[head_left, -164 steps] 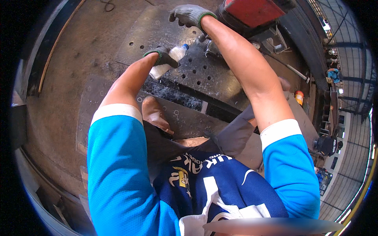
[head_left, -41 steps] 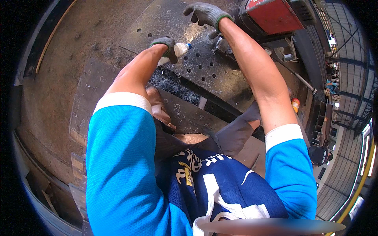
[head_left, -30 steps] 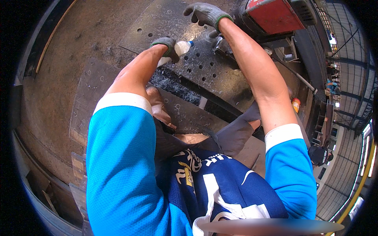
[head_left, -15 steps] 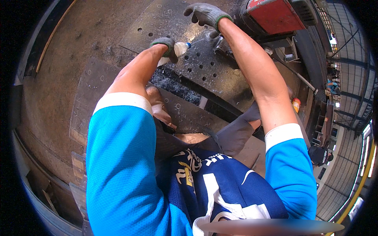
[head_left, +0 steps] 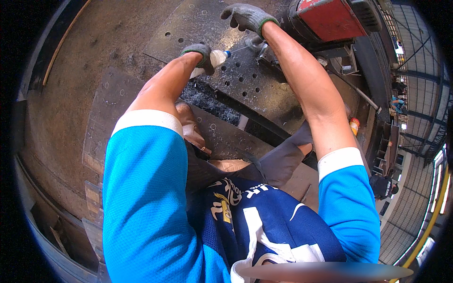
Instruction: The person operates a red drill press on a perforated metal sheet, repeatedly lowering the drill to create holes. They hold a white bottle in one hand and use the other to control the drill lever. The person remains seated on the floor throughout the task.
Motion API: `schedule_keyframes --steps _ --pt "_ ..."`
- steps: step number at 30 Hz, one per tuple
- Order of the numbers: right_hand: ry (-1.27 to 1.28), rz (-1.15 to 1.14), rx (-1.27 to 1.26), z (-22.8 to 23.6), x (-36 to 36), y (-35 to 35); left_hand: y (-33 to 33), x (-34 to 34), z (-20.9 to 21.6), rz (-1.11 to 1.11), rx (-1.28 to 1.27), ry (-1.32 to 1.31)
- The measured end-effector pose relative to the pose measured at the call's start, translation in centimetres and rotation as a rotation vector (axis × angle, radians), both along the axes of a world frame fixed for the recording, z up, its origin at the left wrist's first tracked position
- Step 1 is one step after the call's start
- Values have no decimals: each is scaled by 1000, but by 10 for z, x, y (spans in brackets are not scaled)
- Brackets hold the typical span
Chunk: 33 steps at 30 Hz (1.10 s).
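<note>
My left hand (head_left: 200,55), in a grey glove with a green cuff, is closed around a clear plastic bottle (head_left: 218,57). The bottle is tilted, its blue cap (head_left: 228,54) pointing right. From the cap a thin pale streak runs to the shiny tool end of a red and black drilling machine (head_left: 325,21). Farther up, my gloved right hand (head_left: 246,17) hovers beside the machine's body, fingers loosely bent and apart, with nothing visible in them. Below both lies a dark steel plate (head_left: 259,101) with several drilled holes.
Metal shavings (head_left: 212,104) fill a gap between the holed plate and a nearer plate (head_left: 115,101). A long bar handle (head_left: 363,93) juts from the machine's right side. An orange-capped container (head_left: 354,125) stands by my right forearm. Another person (head_left: 381,186) is at the far right.
The bottle and my left hand have shifted very slightly. The streak from the cap shows more plainly now. My right hand stays in place.
</note>
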State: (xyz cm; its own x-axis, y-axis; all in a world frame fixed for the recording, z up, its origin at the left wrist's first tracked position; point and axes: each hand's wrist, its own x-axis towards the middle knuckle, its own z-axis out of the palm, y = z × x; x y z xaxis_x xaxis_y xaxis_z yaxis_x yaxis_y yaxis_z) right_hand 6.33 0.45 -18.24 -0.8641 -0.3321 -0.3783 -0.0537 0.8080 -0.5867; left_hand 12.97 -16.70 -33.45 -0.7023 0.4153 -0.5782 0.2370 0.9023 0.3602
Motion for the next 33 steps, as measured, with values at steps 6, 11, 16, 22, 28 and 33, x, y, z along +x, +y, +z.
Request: schedule_keyframes --steps 6,11,16,22,28,33 --pt "-7 10 -11 -4 -4 1 -1 5 13 36 74 30" --pt "13 22 1 -4 -2 2 1 4 7 58 117 51" --pt "21 18 36 1 3 -1 2 -2 -3 28 44 -9" --pt "21 42 41 -2 2 -1 0 0 2 24 24 -30" --pt "-5 -18 -39 -8 1 1 1 1 2 18 22 14" --pt "1 -13 -11 -12 -4 2 2 -1 -4 16 8 35"
